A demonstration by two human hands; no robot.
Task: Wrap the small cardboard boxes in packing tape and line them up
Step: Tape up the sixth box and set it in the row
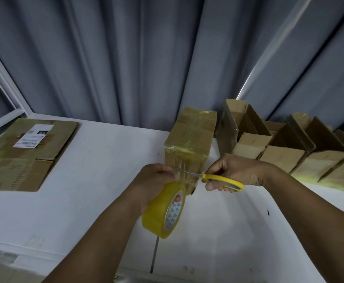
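A small cardboard box (191, 135) wrapped in clear yellowish tape stands on the white table (97, 180), just beyond my hands. My left hand (154, 184) grips a yellow roll of packing tape (161, 213), with fingers through its core. A strip of tape (187, 178) runs from the roll to the box's near face. My right hand (232, 170) holds yellow-handled scissors (222, 180), whose blades lie across that strip.
A row of open, empty cardboard boxes (285, 148) stands along the right back of the table. A flattened carton with a shipping label (24, 154) lies at the left. A grey curtain (146, 58) hangs behind the table.
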